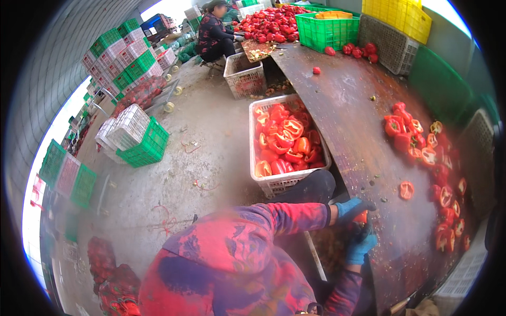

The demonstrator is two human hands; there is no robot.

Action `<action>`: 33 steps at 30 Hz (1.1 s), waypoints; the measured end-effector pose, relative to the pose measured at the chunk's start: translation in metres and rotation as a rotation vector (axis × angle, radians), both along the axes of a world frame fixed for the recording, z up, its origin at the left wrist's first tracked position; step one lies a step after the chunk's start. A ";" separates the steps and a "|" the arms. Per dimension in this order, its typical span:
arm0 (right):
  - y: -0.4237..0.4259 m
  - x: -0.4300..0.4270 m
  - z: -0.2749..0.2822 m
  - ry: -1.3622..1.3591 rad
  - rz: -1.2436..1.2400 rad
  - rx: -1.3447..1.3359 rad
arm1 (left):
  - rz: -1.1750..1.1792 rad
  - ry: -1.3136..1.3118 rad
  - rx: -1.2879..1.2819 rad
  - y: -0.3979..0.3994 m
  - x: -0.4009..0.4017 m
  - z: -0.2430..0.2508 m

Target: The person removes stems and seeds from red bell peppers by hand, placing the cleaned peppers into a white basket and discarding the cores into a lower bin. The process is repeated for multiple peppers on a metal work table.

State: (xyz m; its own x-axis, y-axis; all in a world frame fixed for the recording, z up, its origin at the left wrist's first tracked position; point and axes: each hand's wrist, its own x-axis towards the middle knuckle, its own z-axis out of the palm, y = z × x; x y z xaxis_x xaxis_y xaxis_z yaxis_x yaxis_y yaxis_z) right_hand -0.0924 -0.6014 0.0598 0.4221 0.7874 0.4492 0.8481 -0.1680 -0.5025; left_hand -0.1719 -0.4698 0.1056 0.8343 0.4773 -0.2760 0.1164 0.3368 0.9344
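Note:
My left hand [351, 208], in a blue glove with a dark palm, is closed around a red bell pepper [360, 217] at the near edge of the brown work table [340, 130]. Just below it, my right hand [361, 245], gloved the same way, comes up against the pepper's lower side. Its fingers are dark and blurred, so I cannot tell what they grip. A cut red pepper half [406, 190] lies alone on the table beyond my hands. Farther across, a heap of cut peppers [442, 173] runs along the far side.
A white crate [257, 175] filled with opened peppers stands left of my hands by the knee. Behind it is another white crate [243, 81]. Another person [215, 35] sits by a pile of whole red peppers [272, 23]. A green crate [326, 33] stands on the table.

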 end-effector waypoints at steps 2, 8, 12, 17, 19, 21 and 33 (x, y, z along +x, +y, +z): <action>-0.001 0.000 -0.007 0.097 -0.005 0.066 | -0.168 0.075 0.990 0.001 -0.008 0.002; 0.002 0.006 0.004 0.684 0.293 0.172 | -0.339 -0.082 1.209 0.013 -0.021 0.014; -0.001 0.000 0.010 1.035 0.398 0.033 | -0.536 0.094 0.905 0.022 -0.029 0.022; 0.001 -0.006 0.017 0.914 0.325 -0.020 | -0.652 0.198 0.983 0.027 -0.017 0.014; 0.001 -0.003 0.024 1.093 0.348 -0.002 | -0.776 -0.104 1.012 0.029 -0.004 0.003; -0.001 0.000 0.032 1.211 0.332 -0.018 | -0.768 -0.343 1.117 0.030 0.004 -0.012; 0.003 0.010 -0.010 0.388 -0.112 0.003 | -0.117 -0.054 0.336 -0.026 -0.006 0.008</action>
